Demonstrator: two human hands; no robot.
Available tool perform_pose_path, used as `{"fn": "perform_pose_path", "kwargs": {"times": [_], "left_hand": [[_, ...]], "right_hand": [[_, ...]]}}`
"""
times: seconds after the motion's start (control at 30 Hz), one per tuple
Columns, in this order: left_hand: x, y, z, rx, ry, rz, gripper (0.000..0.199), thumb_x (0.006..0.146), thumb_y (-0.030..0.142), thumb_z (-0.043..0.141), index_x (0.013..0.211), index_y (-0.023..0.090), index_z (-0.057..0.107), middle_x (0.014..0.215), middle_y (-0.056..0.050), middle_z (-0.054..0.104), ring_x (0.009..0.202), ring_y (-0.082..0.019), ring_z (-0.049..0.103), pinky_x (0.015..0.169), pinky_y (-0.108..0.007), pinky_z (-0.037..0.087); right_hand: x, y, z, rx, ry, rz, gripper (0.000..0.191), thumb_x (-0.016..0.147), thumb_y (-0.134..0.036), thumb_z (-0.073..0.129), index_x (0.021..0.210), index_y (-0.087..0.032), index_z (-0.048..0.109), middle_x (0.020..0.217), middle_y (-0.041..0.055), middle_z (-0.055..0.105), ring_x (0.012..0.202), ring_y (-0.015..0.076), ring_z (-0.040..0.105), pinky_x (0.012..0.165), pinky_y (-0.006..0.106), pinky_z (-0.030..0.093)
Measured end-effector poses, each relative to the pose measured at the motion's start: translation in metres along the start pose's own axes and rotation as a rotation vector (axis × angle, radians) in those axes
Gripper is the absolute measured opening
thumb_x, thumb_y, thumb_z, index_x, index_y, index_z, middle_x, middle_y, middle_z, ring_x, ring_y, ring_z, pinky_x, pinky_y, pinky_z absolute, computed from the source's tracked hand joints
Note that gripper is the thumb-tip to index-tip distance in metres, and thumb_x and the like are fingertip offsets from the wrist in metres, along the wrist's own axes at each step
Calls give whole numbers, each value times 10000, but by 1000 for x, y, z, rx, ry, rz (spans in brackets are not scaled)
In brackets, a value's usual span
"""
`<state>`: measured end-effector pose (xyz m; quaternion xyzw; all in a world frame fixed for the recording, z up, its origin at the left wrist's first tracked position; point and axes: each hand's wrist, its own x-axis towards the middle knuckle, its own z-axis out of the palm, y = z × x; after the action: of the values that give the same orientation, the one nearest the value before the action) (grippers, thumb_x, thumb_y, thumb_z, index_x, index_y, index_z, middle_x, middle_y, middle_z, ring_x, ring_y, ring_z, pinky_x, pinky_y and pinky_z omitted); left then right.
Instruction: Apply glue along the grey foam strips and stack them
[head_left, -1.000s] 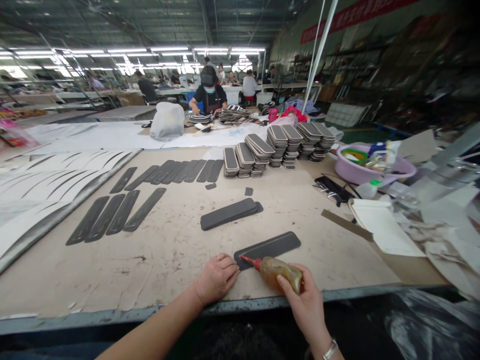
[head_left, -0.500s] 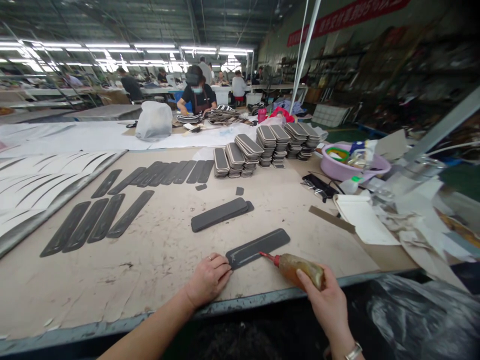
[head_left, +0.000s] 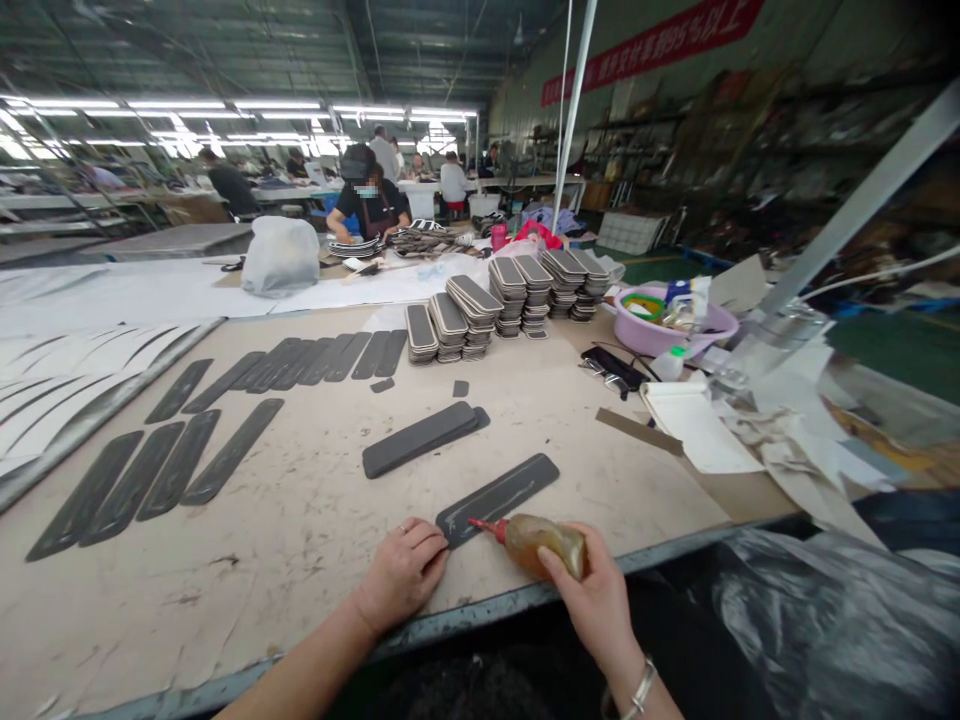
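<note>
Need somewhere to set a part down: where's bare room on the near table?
Front left: between the near row of dark strips and the left hand. Centre: right of the overlapping strips, short of the brown strip, beyond the strip nearest the bottle. Crowded: right, with glasses, notepad and purple basin; back, with the stacks.

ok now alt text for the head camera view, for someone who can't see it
A person's right hand holds a red-tipped bottle over a dark strip streaked with shiny liquid, while the left hand touches its near end. More dark strips lie to the left on the paper-covered table, with stacks of pale-edged pieces behind.
</note>
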<state>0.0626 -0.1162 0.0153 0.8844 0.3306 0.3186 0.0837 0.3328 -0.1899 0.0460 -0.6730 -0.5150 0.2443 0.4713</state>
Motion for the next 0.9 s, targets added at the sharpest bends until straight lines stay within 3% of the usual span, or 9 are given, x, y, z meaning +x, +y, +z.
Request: {"fn": "perform_pose_path", "kwargs": {"times": [0.07,0.3,0.4,0.5,0.7,0.9], "left_hand": [[0,0,0,6,5,-9,163,900,156,492,901,161,655,858,-74,655,811,-172,578,768,-336,535],[-3,-4,3,20,-13,19,198,915,165,496,1005,169,673,936,-82,661,857,-179,581,795,-339,534],[-1,-4,4,29,-10,34,197,923,165,485,963,165,678,936,-81,656,861,-181,581,792,-341,533],[2,-2,3,43,-10,49,204,929,158,467,941,150,670,889,-75,652,829,-184,576,762,-340,536],[1,0,4,50,-10,47,203,927,149,455,947,148,657,897,-74,655,848,-189,583,788,-337,536],[0,-3,4,-24,-3,23,177,916,157,496,965,162,666,926,-70,656,866,-177,586,798,-318,529]], "right_hand": [[3,0,1,-43,39,-17,424,824,-540,636,1036,-178,574,934,66,628,820,234,582,756,351,481],[24,21,-22,-243,394,-102,473,826,-586,629,1042,-169,574,976,86,608,877,250,567,823,373,449],[28,28,-28,-252,473,-70,493,816,-599,636,1042,-167,567,974,85,604,880,251,567,823,369,446],[30,28,-28,-205,478,-18,515,788,-622,645,1022,-170,569,944,76,607,849,249,568,790,362,451],[23,24,-25,-82,337,139,525,748,-634,663,1011,-189,575,876,35,616,780,230,572,717,334,453],[37,31,-29,-5,478,245,610,710,-658,668,1038,-154,570,840,52,620,727,232,564,665,333,457]]}}
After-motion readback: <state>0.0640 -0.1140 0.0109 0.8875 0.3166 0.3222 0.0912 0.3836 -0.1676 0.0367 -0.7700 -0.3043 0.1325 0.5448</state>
